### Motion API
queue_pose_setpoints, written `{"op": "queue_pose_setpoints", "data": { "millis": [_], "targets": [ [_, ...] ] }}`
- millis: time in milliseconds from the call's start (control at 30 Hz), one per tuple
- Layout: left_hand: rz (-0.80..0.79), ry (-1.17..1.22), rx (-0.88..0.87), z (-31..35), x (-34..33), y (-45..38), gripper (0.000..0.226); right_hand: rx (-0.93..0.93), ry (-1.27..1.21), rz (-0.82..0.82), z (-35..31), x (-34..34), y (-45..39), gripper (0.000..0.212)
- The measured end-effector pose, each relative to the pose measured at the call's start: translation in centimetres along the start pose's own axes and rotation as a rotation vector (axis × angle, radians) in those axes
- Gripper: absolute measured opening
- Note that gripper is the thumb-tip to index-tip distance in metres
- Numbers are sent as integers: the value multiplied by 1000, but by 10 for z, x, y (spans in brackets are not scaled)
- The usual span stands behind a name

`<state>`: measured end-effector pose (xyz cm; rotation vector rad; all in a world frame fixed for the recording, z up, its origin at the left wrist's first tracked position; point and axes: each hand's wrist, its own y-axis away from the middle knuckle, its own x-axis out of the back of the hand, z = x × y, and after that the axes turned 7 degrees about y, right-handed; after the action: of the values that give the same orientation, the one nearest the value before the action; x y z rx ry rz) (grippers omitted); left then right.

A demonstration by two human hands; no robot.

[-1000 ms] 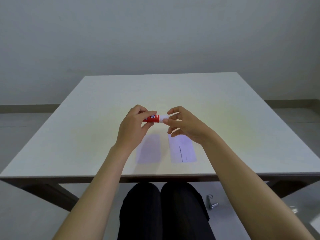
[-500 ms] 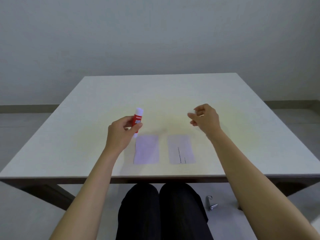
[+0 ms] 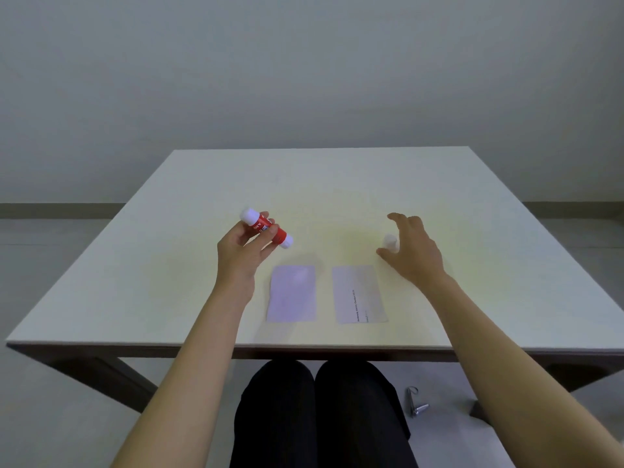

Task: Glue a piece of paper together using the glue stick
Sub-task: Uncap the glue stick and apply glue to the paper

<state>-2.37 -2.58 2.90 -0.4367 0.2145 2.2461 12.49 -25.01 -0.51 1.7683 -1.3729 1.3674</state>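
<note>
My left hand (image 3: 241,253) grips a red glue stick (image 3: 266,228) with white ends, held tilted above the table just left of centre. Two small white paper pieces lie side by side near the front edge. The left paper (image 3: 292,293) is blank and the right paper (image 3: 359,293) carries a line of print. The white cap (image 3: 390,241) stands upright on the table beyond the right paper. My right hand (image 3: 413,251) hovers just right of the cap with fingers spread, thumb near its base. I cannot tell if it touches the cap.
The white table (image 3: 337,177) stands against a plain wall, its front edge close to my lap. A small metal object (image 3: 417,401) lies on the floor under the table's right side.
The cap came off the glue stick. My right hand carried it to the right and the cap now stands on the table. My left hand moved left and tilted the stick.
</note>
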Motion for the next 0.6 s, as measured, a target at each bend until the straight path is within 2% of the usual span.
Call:
{"op": "queue_pose_setpoints", "data": {
  "millis": [67, 133, 167, 267, 367, 467, 600],
  "targets": [
    [32, 75, 30, -2, -6, 3, 16, 32, -93, 88, -13, 4, 6, 60],
    [44, 148, 48, -4, -16, 8, 9, 97, -314, 125, -37, 7, 14, 54],
    [50, 188, 54, -5, -23, 10, 7, 127, -461, 68, -50, 8, 19, 52],
    [74, 252, 54, -7, -42, 16, 5, 205, -869, -267, -87, 9, 34, 44],
    [105, 233, 43, -6, -49, 19, 4, 159, -1154, -279, -104, 9, 38, 24],
    [71, 209, 35, -4, -44, 18, 2, 148, -1183, -271, -105, 9, 39, 16],
    [-46, 249, 33, -6, -35, 18, 6, 12, -1104, -319, -113, 5, 47, 43]
  ]
}}
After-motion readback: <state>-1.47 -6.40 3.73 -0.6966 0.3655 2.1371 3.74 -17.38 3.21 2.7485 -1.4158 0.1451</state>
